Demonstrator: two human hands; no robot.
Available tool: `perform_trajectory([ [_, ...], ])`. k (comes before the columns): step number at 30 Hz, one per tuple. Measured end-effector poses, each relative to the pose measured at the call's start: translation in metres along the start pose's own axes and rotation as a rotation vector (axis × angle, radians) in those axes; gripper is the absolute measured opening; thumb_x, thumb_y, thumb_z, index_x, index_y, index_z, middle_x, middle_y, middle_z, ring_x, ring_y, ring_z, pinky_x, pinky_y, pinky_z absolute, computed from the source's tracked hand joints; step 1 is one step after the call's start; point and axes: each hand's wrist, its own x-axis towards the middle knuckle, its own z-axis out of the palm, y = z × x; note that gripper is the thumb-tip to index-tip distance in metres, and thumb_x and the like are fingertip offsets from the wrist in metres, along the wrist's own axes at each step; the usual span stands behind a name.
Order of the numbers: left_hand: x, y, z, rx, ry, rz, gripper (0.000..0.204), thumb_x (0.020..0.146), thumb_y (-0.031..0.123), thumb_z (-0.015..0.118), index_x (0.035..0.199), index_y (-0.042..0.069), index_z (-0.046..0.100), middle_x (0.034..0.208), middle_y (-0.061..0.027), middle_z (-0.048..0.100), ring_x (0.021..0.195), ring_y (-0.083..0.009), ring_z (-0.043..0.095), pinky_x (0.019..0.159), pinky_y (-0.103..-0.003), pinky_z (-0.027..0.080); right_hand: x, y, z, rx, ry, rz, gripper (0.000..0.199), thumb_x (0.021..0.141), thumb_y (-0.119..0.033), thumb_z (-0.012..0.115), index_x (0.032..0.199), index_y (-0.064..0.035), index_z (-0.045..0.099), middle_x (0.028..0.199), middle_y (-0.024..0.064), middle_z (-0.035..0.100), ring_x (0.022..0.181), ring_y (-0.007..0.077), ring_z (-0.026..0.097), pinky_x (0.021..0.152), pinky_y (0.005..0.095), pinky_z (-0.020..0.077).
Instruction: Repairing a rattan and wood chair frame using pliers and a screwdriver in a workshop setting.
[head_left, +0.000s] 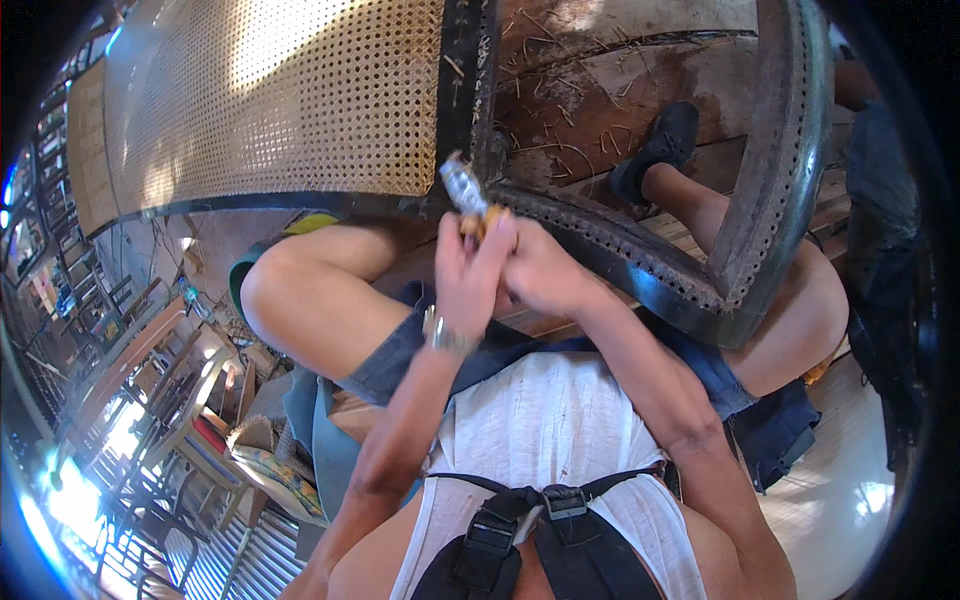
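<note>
My left hand (pixel 468 275) and my right hand (pixel 545 275) meet in front of me, both closed around a small tool (pixel 465 190) with a wooden handle and a metal tip. The tip points up at the corner of a dark chair frame (pixel 640 265) drilled with rows of small holes. To the left, the frame carries a woven cane panel (pixel 280 95). The frame rests across my bare knees. A metal bracelet sits on my left wrist.
My right foot in a dark shoe (pixel 660 145) stands on a wooden floor littered with cane scraps (pixel 560 110), seen through the open part of the frame. Stacked chairs and furniture (pixel 150 400) crowd the lower left. A dark cloth hangs at the right edge.
</note>
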Motion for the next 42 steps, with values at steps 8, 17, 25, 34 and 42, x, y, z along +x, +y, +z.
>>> perform_trajectory([
  [8, -0.015, 0.002, -0.012, 0.148, -0.060, 0.401, 0.032, 0.105, 0.023, 0.058, 0.129, 0.002, 0.055, 0.111, -0.0040, 0.066, 0.103, -0.0114, 0.061, 0.091, -0.029, 0.050, -0.005, 0.020, 0.013, -0.175, 0.083, -0.270, 0.019, 0.093, -0.011, 0.063, 0.108, 0.0008, 0.061, 0.096, 0.0095, 0.066, 0.086, 0.0127, 0.061, 0.072, 0.0316, 0.0505],
  [17, 0.025, 0.020, -0.031, -0.305, -0.407, 0.116, 0.025, 0.106, 0.026, 0.056, 0.110, 0.003, 0.064, 0.098, -0.0111, 0.069, 0.093, -0.0226, 0.067, 0.082, -0.034, 0.054, -0.037, 0.048, 0.002, -0.778, 0.356, -0.560, 0.029, 0.095, -0.024, 0.068, 0.110, 0.0008, 0.066, 0.095, 0.0222, 0.064, 0.087, 0.0372, 0.066, 0.077, 0.0435, 0.0509],
  [25, 0.075, 0.060, -0.031, 0.558, -0.034, 0.727, 0.049, 0.092, 0.017, 0.074, 0.138, 0.007, 0.058, 0.099, -0.0092, 0.076, 0.082, -0.0203, 0.071, 0.075, -0.036, 0.057, -0.023, 0.056, -0.006, -0.057, 0.161, 0.006, 0.036, 0.103, -0.033, 0.063, 0.108, 0.0019, 0.063, 0.081, 0.0062, 0.068, 0.065, 0.0128, 0.067, 0.059, 0.0298, 0.0529],
  [34, 0.072, 0.033, -0.005, 1.217, 0.160, 0.842, 0.070, 0.084, 0.019, 0.078, 0.146, 0.009, 0.047, 0.089, -0.0058, 0.077, 0.077, -0.0308, 0.072, 0.070, -0.045, 0.056, -0.024, 0.046, -0.002, 0.048, 0.167, 0.128, 0.029, 0.104, -0.028, 0.063, 0.104, 0.0002, 0.060, 0.080, 0.0038, 0.062, 0.066, 0.0154, 0.068, 0.056, 0.0280, 0.0520],
  [42, 0.081, 0.026, -0.012, 1.052, 0.188, 0.717, 0.041, 0.091, 0.010, 0.068, 0.129, 0.003, 0.053, 0.085, -0.0119, 0.075, 0.078, -0.0298, 0.073, 0.071, -0.042, 0.056, -0.015, 0.045, -0.011, 0.096, 0.128, 0.054, 0.024, 0.106, -0.025, 0.058, 0.102, -0.0009, 0.060, 0.074, 0.0035, 0.066, 0.074, 0.0164, 0.072, 0.060, 0.0295, 0.0534],
])
